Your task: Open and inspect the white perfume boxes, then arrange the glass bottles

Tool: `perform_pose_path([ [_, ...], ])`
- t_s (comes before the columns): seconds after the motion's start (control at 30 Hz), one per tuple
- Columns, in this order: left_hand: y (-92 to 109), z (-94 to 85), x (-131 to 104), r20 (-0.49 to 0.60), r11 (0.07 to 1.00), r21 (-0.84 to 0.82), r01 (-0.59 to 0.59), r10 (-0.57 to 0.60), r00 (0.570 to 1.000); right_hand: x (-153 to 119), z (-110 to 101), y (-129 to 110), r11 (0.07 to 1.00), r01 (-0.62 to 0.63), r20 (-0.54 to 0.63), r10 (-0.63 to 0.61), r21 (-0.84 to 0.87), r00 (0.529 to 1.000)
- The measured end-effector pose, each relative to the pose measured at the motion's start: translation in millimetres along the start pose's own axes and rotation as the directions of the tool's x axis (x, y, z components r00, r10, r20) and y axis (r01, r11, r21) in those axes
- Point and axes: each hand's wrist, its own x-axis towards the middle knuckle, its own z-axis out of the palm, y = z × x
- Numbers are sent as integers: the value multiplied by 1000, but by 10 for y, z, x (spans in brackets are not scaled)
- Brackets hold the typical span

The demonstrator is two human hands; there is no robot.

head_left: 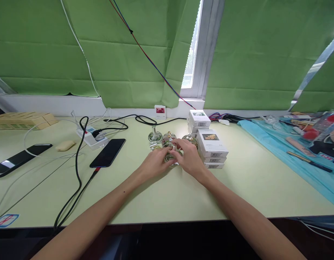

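Several round glass bottles stand close together near the middle of the table. My left hand (156, 160) and my right hand (189, 157) meet around the front glass bottle (169, 157), the left at its side and the right with fingers at its top. Behind them stand a clear bottle (155, 136) at the left and another bottle (168, 138) beside it. A further bottle (190, 138) is just beyond my right hand. To the right of the bottles, white boxes are stacked in two piles, a front pile (212, 144) and a back pile (198, 118).
A black phone (107, 153) on a cable, a white power strip (93, 138) and a second phone (19, 159) lie at the left. Yellow boxes (26, 120) stand at the back left. A blue sheet (278, 144) with loose items covers the right side.
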Motion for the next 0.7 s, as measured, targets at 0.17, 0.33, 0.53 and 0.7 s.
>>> perform_pose_path([
  [0.17, 6, -1, -1, -6, 1000, -4, -16, 16, 1000, -17, 5, -6, 1000, 2, -6, -2, -7, 1000],
  [0.33, -16, 16, 0, -15, 1000, 10, -18, 18, 1000, -27, 17, -23, 1000, 26, -30, -26, 13, 999],
  [0.53, -19, 14, -1, -9, 1000, 23, 0, 0, 1000, -14, 11, -21, 1000, 25, -24, -25, 2, 999],
  [0.7, 2, -5, 6, 1, 1000, 20, -6, 6, 1000, -1, 17, 2, 1000, -4, -17, 4, 3, 1000],
])
